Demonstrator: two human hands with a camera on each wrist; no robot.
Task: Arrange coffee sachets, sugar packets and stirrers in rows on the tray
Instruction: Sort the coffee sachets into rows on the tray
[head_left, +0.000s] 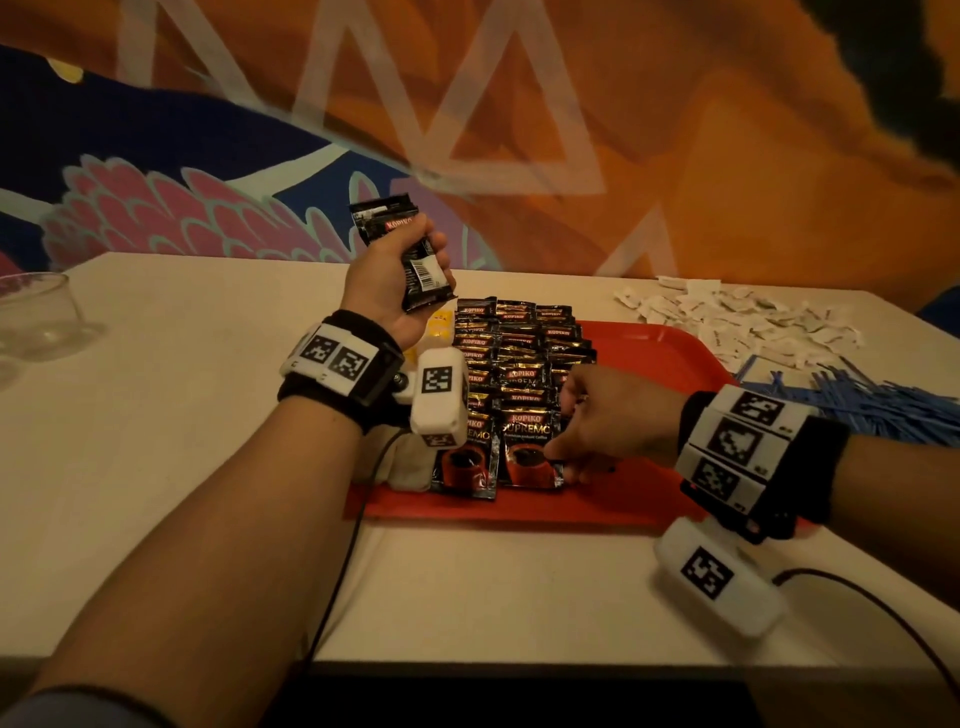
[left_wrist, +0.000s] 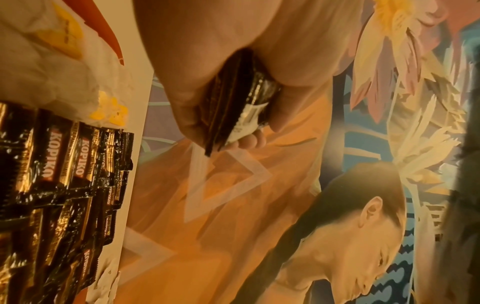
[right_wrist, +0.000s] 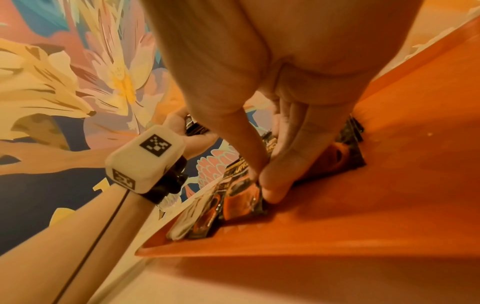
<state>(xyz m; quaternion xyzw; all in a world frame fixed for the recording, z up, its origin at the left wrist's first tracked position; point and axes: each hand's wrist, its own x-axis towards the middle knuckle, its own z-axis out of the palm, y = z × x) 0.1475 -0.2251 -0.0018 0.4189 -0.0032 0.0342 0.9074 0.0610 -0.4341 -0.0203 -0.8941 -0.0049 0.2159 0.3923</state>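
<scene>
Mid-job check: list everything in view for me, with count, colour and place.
coffee sachets on tray: many, black and gold, overlapping rows on tray's left part
held sachets: small stack, black, raised above table
tray: one, red, table centre
sugar packets: loose pile, white, table beyond tray
stirrers: heap, blue, right of tray
glass: one, clear, far left
left hand: grips held sachets
right hand: pinches nearest sachet

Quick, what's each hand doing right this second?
Left hand: raised above the table, gripping a stack of coffee sachets.
Right hand: down on the red tray, pinching the front sachet of the second row.
</scene>
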